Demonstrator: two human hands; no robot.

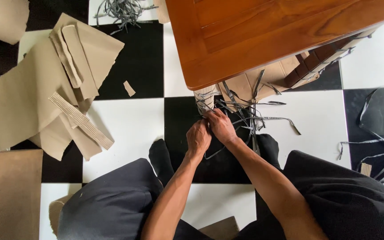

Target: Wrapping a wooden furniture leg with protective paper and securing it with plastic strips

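I see both hands meeting at a tangle of grey straps (245, 116) on a black floor tile, just below the corner of a wooden table (263, 35). My right hand (221, 126) has its fingers curled shut on straps near the cardboard-wrapped table leg (204, 98); my left hand (198, 138) is closed into a loose fist touching it, and I cannot tell exactly which strap it grips.

Around the tangle, the tabletop overhangs and covers the upper part of the leg and of the wrapped cardboard (245, 84) beneath it, so what the straps are tied to is hard to make out. My feet in black socks (161, 155) sit on either side of the hands, and dark trousered knees (112, 204) fill the lower frame.

Further out, torn cardboard sheets (27, 98) lie spread over the checkered floor (134, 129) at left, with a flat board (7, 195) cut off at the corner. More loose straps (378, 151) trail at the right edge, and another bundle (123, 11) is cut off at the top.
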